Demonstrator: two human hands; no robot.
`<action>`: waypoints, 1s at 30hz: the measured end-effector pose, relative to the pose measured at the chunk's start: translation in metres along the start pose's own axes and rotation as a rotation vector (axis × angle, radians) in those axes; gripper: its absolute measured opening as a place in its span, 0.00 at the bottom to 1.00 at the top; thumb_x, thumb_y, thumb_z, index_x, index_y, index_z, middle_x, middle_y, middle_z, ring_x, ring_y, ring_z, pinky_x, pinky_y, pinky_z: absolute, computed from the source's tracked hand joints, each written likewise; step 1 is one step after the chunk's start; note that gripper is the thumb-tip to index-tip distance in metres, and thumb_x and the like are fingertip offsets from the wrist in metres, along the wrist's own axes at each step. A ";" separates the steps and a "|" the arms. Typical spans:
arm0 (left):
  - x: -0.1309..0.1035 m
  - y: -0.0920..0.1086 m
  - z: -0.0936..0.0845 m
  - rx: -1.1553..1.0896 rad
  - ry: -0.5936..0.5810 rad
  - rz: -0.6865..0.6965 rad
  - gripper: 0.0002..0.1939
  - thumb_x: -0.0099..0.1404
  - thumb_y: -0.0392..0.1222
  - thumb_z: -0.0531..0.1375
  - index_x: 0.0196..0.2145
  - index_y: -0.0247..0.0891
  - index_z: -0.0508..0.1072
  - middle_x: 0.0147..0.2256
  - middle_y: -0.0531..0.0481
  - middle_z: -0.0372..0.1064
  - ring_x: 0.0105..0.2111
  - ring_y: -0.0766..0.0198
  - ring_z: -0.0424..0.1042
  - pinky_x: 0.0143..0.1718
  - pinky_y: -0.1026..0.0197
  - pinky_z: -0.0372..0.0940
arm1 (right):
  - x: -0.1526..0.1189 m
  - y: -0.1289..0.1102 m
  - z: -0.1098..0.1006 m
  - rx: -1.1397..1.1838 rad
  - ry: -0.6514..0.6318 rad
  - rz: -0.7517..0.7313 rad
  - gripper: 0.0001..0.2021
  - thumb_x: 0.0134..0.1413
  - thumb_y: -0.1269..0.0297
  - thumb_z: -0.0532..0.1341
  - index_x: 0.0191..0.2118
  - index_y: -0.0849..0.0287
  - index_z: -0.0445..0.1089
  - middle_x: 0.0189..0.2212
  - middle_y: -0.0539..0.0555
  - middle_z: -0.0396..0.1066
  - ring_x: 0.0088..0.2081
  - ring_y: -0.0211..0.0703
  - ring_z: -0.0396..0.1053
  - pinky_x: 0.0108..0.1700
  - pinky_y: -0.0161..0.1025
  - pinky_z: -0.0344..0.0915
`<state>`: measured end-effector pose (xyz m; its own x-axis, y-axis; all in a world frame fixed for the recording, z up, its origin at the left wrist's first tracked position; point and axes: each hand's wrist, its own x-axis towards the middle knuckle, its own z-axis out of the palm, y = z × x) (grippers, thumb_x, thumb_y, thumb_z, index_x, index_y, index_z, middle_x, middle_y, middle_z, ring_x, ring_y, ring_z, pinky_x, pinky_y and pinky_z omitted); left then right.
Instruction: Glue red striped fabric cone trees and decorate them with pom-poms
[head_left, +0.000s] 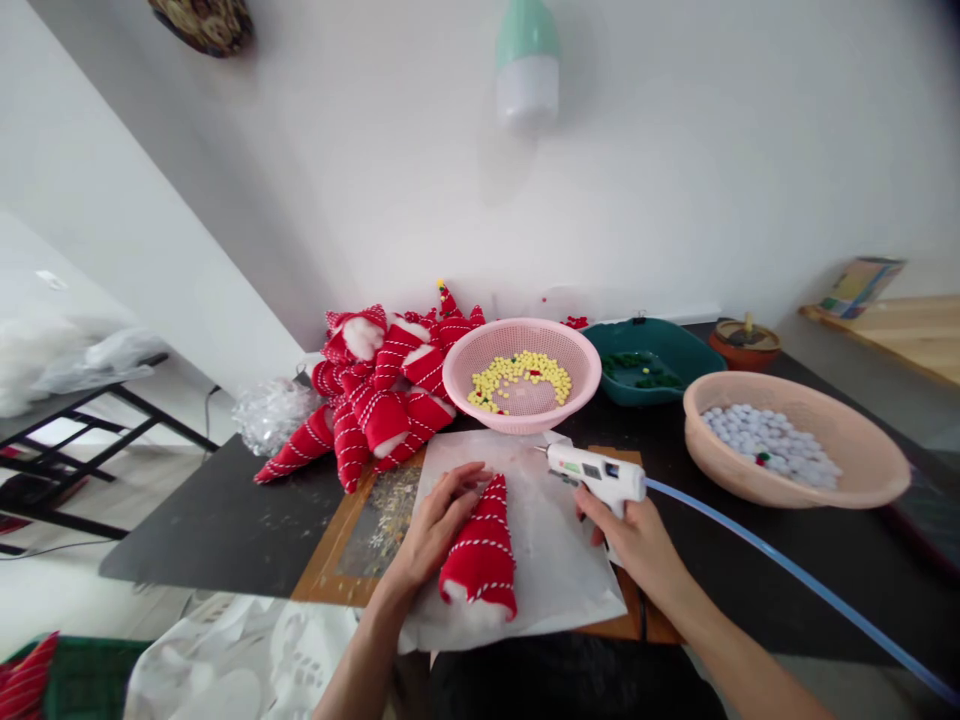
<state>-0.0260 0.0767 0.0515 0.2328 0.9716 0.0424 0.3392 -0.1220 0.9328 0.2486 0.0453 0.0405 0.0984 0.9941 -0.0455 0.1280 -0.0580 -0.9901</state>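
A red stuffed fabric cone (484, 555) with white twisted-cord stripes lies on a white sheet (559, 570), its point away from me and white stuffing showing at the wide end. My left hand (439, 520) is on the cone's left side near the tip, fingers curved over and thumb against the fabric. In my right hand (630, 530) is a white glue gun (600, 475), gripped by its handle. Its nozzle points left above the sheet, apart from the cone. A clear bluish tube (780, 555) runs from the back of the gun to the lower right.
Beyond the sheet stands a pink basket (585, 365) of small yellow pompoms. A pile of red striped cones (375, 400) lies to its left. At right are a teal basin (697, 350) with green pieces and a peach basket (862, 430) of white pompoms. A board (319, 565) lies under the sheet.
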 end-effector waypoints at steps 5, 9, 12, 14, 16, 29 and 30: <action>-0.010 -0.005 -0.009 -0.236 0.249 0.013 0.19 0.72 0.50 0.55 0.55 0.41 0.72 0.58 0.43 0.71 0.55 0.52 0.71 0.59 0.49 0.64 | -0.006 -0.003 -0.008 0.093 0.037 -0.042 0.19 0.58 0.46 0.65 0.34 0.60 0.73 0.29 0.54 0.73 0.25 0.40 0.66 0.26 0.37 0.66; -0.055 -0.008 -0.021 -0.216 0.371 0.028 0.20 0.71 0.51 0.57 0.57 0.44 0.71 0.57 0.45 0.72 0.55 0.50 0.70 0.56 0.50 0.66 | -0.008 -0.003 -0.010 0.091 0.037 -0.041 0.19 0.59 0.47 0.64 0.37 0.60 0.74 0.30 0.54 0.74 0.25 0.40 0.66 0.25 0.36 0.64; -0.096 -0.003 -0.015 0.084 0.285 -0.068 0.23 0.68 0.53 0.60 0.59 0.48 0.69 0.57 0.45 0.70 0.55 0.47 0.69 0.57 0.46 0.64 | -0.007 -0.003 -0.009 0.085 0.032 -0.026 0.19 0.58 0.47 0.64 0.37 0.60 0.75 0.28 0.54 0.74 0.25 0.40 0.67 0.26 0.36 0.65; -0.111 0.003 -0.002 0.316 0.263 -0.056 0.24 0.65 0.52 0.64 0.58 0.48 0.70 0.57 0.44 0.70 0.56 0.44 0.67 0.58 0.43 0.63 | -0.006 -0.002 -0.007 0.100 0.008 -0.023 0.19 0.58 0.47 0.65 0.36 0.60 0.75 0.29 0.54 0.74 0.25 0.40 0.67 0.26 0.36 0.66; -0.113 0.007 0.014 0.474 0.292 -0.025 0.21 0.64 0.46 0.64 0.54 0.47 0.72 0.54 0.44 0.72 0.55 0.45 0.67 0.57 0.42 0.63 | -0.005 -0.002 -0.006 0.119 -0.005 -0.028 0.18 0.57 0.47 0.65 0.37 0.60 0.75 0.29 0.54 0.75 0.25 0.40 0.67 0.27 0.36 0.67; -0.099 0.006 0.005 0.267 0.422 -0.073 0.23 0.69 0.49 0.59 0.61 0.47 0.68 0.58 0.44 0.71 0.52 0.53 0.75 0.50 0.54 0.70 | -0.015 -0.005 -0.009 0.109 0.071 -0.038 0.19 0.56 0.46 0.66 0.32 0.59 0.75 0.29 0.52 0.74 0.24 0.38 0.66 0.27 0.36 0.65; -0.102 0.005 0.004 0.183 0.397 -0.110 0.25 0.70 0.51 0.59 0.62 0.47 0.66 0.60 0.43 0.70 0.52 0.53 0.75 0.50 0.54 0.70 | -0.015 -0.006 -0.009 0.099 0.073 -0.033 0.19 0.55 0.45 0.66 0.32 0.59 0.75 0.29 0.53 0.74 0.24 0.38 0.66 0.27 0.36 0.65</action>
<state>-0.0449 -0.0239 0.0501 -0.1689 0.9790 0.1141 0.5065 -0.0131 0.8622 0.2553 0.0301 0.0478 0.1681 0.9857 -0.0060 0.0350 -0.0120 -0.9993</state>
